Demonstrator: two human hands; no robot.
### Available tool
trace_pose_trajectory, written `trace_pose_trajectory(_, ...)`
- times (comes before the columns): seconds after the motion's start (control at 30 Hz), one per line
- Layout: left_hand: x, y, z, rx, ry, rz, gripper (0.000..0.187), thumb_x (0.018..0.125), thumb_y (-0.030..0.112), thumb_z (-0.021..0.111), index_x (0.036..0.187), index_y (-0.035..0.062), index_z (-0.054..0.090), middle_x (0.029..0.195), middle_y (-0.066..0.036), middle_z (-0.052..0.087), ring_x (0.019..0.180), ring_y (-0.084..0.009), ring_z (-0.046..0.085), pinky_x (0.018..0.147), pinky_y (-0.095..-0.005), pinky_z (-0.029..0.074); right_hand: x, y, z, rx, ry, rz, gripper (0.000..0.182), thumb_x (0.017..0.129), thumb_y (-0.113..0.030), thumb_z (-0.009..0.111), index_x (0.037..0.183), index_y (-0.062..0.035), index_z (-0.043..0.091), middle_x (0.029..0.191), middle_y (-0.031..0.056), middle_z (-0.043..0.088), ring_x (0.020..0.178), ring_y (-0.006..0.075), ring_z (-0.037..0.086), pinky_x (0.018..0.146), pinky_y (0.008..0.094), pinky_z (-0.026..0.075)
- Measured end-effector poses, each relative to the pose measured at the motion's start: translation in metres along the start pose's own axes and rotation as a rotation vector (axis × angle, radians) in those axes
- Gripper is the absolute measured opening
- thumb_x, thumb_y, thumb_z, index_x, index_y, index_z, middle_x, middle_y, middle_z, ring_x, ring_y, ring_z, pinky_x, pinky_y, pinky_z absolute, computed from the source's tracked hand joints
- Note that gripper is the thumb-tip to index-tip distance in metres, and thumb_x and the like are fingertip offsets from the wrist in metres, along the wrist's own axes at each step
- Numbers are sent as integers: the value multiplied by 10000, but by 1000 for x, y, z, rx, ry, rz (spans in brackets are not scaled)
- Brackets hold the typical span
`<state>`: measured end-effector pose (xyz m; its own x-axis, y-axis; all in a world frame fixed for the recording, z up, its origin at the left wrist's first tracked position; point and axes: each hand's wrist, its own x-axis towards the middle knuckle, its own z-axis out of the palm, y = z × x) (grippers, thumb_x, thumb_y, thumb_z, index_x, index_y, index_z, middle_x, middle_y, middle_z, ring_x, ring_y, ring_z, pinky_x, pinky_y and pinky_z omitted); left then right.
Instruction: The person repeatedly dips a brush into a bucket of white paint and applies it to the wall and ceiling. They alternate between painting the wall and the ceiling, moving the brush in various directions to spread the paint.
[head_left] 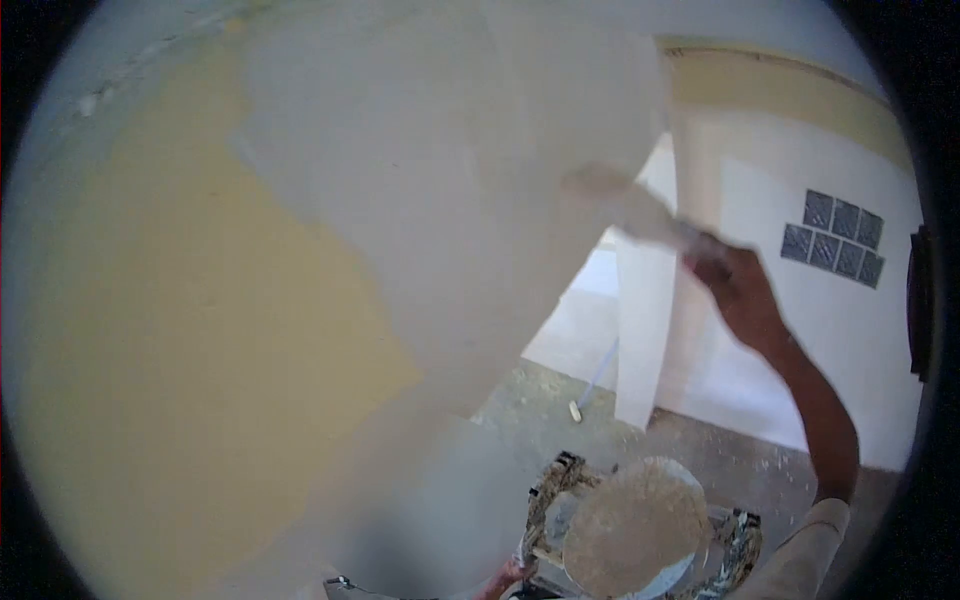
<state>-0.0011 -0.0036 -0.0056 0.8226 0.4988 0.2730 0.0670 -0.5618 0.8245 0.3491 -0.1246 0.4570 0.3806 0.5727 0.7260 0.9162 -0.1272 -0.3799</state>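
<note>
My right hand (725, 275) is raised at the right, closed around the handle of a motion-blurred scraper-like tool (635, 208). The tool's far end lies over the grey-coated part of the wall (430, 190). Bare yellow wall (200, 350) shows to the left of that coating. Only part of my left hand (507, 577) appears at the bottom edge, low beside a ladder (543, 510). Its fingers look closed, but what they hold is too small to make out. A round surface covered in beige material (635, 525) sits between the ladder's sides.
Several dark tiles (835, 240) are on the white wall at the right. Behind the coated wall, a white upright panel (645, 320) stands by an opening. A long-handled tool (576, 410) rests on the stained floor (530, 400). A dark object (917, 300) edges the far right.
</note>
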Motion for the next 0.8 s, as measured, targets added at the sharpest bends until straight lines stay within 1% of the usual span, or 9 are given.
trace_pose_trajectory(0.1, 2, -2, -1, -79, -52, -55, 327, 721, 201, 516, 1013, 56, 495, 1031, -99, 517, 969, -240, 472, 819, -331, 369, 72, -24, -35, 22, 171, -230, 317, 809, -208, 442, 1080, -44, 460, 936, 168, 544, 838, 269, 538, 784, 346, 396)
trace_pose_trajectory(0.13, 3, -3, -1, -107, -83, -82, 326, 723, 197, 514, 1016, 55, 493, 1032, -100, 516, 971, -238, 471, 820, -329, 368, 95, -28, -44, -274, 208, -280, 334, 811, -237, 440, 1088, -51, 449, 1023, 165, 502, 888, 282, 512, 813, 369, 380)
trace_pose_trajectory(0.17, 4, -3, -2, -139, -119, -117, 325, 725, 194, 513, 1018, 54, 492, 1033, -101, 516, 973, -236, 470, 820, -327, 367, 115, -28, -49, -743, 485, -688, 349, 811, -275, 439, 1074, -47, 447, 1082, 165, 459, 924, 297, 488, 835, 389, 363)
trace_pose_trajectory(0.2, 4, 1, -2, -138, -122, -124, 325, 725, 194, 513, 1018, 54, 492, 1033, -101, 516, 973, -236, 470, 820, -327, 367, 118, -68, -56, -176, 369, -388, 407, 788, -318, 475, 1075, -30, 471, 971, 147, 521, 967, 269, 439, 858, 320, 322)
trace_pose_trajectory(0.23, 7, 7, -4, -117, -78, -75, 330, 730, 195, 510, 1026, 51, 487, 1041, -105, 511, 977, -235, 468, 820, -326, 364, 141, -83, -73, -516, 102, -233, 427, 777, -345, 485, 1071, -35, 475, 993, 162, 511, 976, 273, 442, 857, 328, 325)
trace_pose_trajectory(0.3, 4, 5, 1, -6, 57, 221, 359, 744, 207, 498, 1065, 51, 461, 1071, -114, 493, 1008, -240, 444, 839, -321, 346, 132, -118, -78, -269, 64, -214, 381, 809, -304, 435, 1042, -6, 478, 955, 166, 522, 907, 272, 477, 815, 348, 360)
trace_pose_trajectory(0.47, 9, 9, -7, 12, -38, 50, 360, 726, 214, 510, 1042, 44, 477, 1036, -125, 509, 979, -262, 461, 812, -329, 363, 124, -76, -28, -148, 217, -393, 454, 777, -334, 492, 1048, 29, 463, 957, 185, 521, 849, 261, 496, 798, 325, 361)
trace_pose_trajectory(0.63, 7, 7, -3, -311, -120, -242, 344, 707, 230, 531, 992, 39, 503, 958, -123, 546, 903, -270, 505, 759, -338, 393, 12, -60, 12, -124, -296, -58, 293, 790, -260, 449, 991, -54, 503, 670, 160, 554, 638, 312, 539, 640, 412, 426)
trace_pose_trajectory(0.8, 5, -28, 7, -130, -74, -27, 355, 712, 240, 539, 1003, 41, 497, 966, -124, 540, 917, -274, 492, 775, -339, 381, -76, -32, 40, -87, -479, -133, 325, 795, -250, 445, 1078, -92, 474, 662, 154, 545, 626, 287, 543, 605, 398, 422)
